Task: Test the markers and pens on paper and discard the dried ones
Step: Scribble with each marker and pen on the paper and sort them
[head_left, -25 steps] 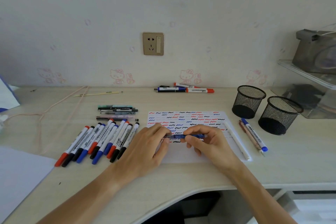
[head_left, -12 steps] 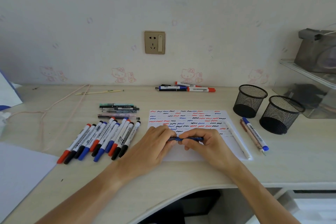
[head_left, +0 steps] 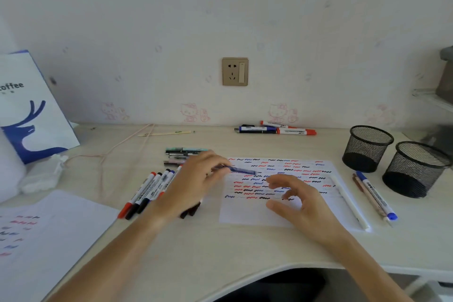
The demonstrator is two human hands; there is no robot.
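**Blue pen held over a test sheet**

While the head camera looks down on a pale table (head_left: 220,247), the left hand (head_left: 193,186) pinches one end of a blue pen (head_left: 236,169) between its fingertips. Its length points right, raised above the upper left part of a white sheet of paper (head_left: 257,216). That sheet carries rows of short red, blue and black squiggles. Just right of the pen, the right hand (head_left: 297,200) hovers over the sheet with fingers loosely spread and slightly bent, holding nothing.

Partly hidden under the left hand, a row of markers (head_left: 147,191) with red, black and blue caps lies side by side. Behind that row sits a small stack of darker pens (head_left: 183,152). Along the paper's right edge lies a white pen (head_left: 348,201), with a blue-capped marker (head_left: 376,195) just beyond it. Two black mesh cups (head_left: 367,148) stand at the right. Near the wall lie three more markers (head_left: 274,129). At the near left rests a second scribbled sheet (head_left: 49,233).
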